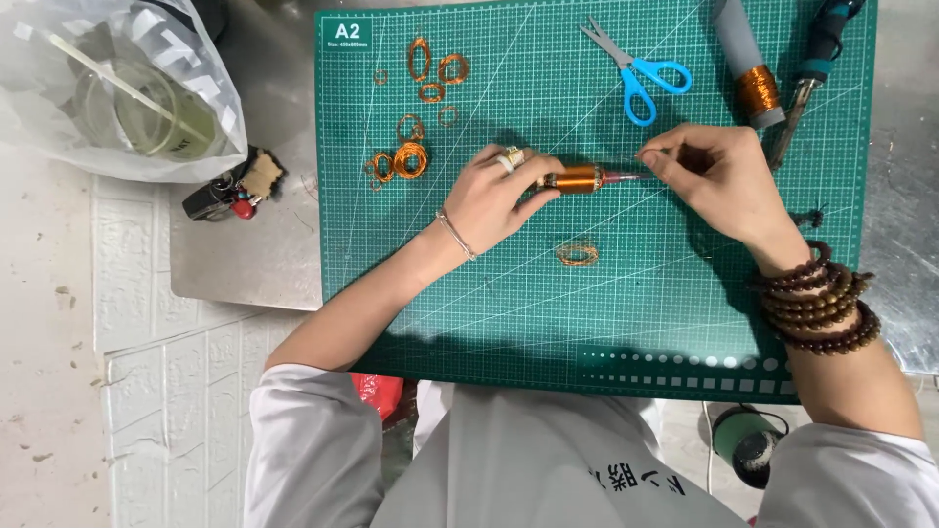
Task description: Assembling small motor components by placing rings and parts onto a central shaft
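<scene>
A: While the left hand (499, 200) clamps the copper coil (575, 179) mid-mat, where's the right hand (719, 181)?

B: Pinched on the thin tip (626, 177) sticking out of the coil's right end. Both grips closed.

A: Axis?

B: Long axis runs left-right across the green mat (685, 293), tip pointing right, toward the scissors (636, 70) side. Best keep the coil steady, pull straight along that axis.

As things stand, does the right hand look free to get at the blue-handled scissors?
Probably yes: the blue-handled scissors lie uncovered on the green cutting mat just beyond the right hand, though its fingertips now pinch the copper-wound coil's tip.
</scene>
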